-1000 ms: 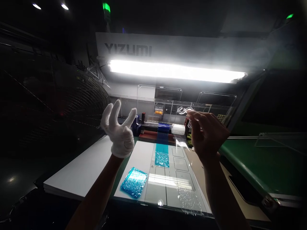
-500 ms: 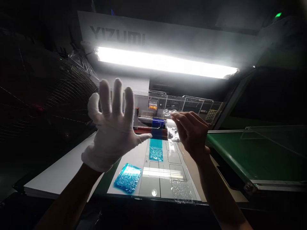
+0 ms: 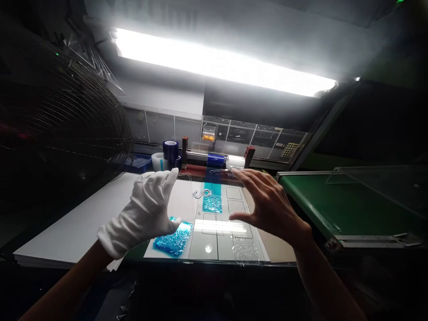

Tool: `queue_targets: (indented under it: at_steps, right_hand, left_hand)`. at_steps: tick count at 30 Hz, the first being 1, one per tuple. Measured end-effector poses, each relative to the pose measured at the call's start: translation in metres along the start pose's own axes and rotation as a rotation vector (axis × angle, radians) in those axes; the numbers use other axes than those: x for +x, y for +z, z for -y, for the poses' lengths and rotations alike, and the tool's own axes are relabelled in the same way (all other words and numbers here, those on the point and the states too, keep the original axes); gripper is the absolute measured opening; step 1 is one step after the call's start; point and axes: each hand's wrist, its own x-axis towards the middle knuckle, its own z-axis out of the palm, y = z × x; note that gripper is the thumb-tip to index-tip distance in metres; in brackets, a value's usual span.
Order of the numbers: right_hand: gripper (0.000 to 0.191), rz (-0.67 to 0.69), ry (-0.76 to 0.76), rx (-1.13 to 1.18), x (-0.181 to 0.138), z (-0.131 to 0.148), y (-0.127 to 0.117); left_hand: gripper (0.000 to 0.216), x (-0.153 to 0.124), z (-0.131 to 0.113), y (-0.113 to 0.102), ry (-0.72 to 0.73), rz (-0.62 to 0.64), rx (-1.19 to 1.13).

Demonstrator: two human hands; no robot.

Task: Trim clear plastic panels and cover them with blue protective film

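Note:
My left hand [image 3: 147,211], in a white glove, and my bare right hand [image 3: 267,205] face each other above the light table [image 3: 217,249]. Each makes a C with fingers above and thumb below. They grip the sides of a clear plate [image 3: 200,183] whose faint edges show between them. A clear curled hook shape [image 3: 202,194] shows on or through the plate. Below lie a blue textured square [image 3: 174,240] by my left thumb, a second blue piece [image 3: 212,203] on a blue strip, and a clear textured piece [image 3: 245,249].
Rolls of blue tape [image 3: 170,149] and a roller bar [image 3: 217,159] stand at the back under a bright tube lamp [image 3: 220,62]. A wire fan guard [image 3: 60,120] fills the left. A green conveyor [image 3: 334,205] runs on the right. White sheets [image 3: 76,227] lie at the left.
The camera tilted down. Both hands dropped from in front of the lamp to just above the table. My right hand no longer pinches the clear film strip; both hands now bracket a clear plate.

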Motion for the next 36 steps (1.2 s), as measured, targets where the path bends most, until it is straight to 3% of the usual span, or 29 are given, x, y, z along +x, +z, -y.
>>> queue_targets:
  at_steps: [3,6,11,14,17,19,21,24,27,30,33,36]
  right_hand:
    - [0.117,0.195,-0.040,-0.007,-0.002,-0.003,0.009]
    - [0.132,0.309,-0.047,0.015,0.000,-0.006,0.023]
    - [0.127,0.368,-0.032,0.189,-0.003,-0.009,0.040]
    - [0.122,0.419,-0.002,0.419,-0.013,-0.005,0.060]
    - [0.123,0.458,0.007,0.656,-0.025,-0.001,0.082]
    - [0.124,0.459,0.022,0.702,-0.031,-0.005,0.088]
    - [0.122,0.454,0.041,0.615,-0.033,-0.011,0.083]
    - [0.121,0.419,0.051,0.327,-0.028,-0.011,0.063]
    - [0.121,0.380,0.025,0.079,-0.015,0.004,0.046]
    - [0.118,0.378,0.014,0.007,-0.012,0.013,0.044]
    - [0.120,0.415,0.075,0.136,-0.032,-0.004,0.056]
    - [0.120,0.538,0.145,0.442,-0.070,-0.034,0.075]
  left_hand:
    - [0.111,-0.007,0.006,0.006,0.006,0.042,-0.034]
    - [0.106,-0.011,0.011,0.009,0.009,0.072,-0.097]
    - [0.105,-0.024,0.016,0.020,0.018,0.034,-0.341]
    - [0.100,-0.034,-0.001,0.032,0.026,0.005,-0.689]
    - [0.095,-0.042,-0.025,0.047,-0.054,-0.027,-1.066]
    - [0.097,-0.044,-0.032,0.055,-0.122,-0.009,-1.162]
    - [0.101,-0.042,-0.029,0.057,-0.117,0.085,-1.056]
    - [0.104,-0.028,-0.020,0.049,-0.018,0.234,-0.595]
    - [0.091,-0.007,-0.026,0.037,0.042,0.342,-0.117]
    - [0.073,0.005,-0.041,0.034,0.057,0.374,0.103]
    - [0.082,-0.003,-0.050,0.049,0.054,0.356,-0.092]
    - [0.107,-0.023,-0.055,0.075,0.081,0.390,-0.603]
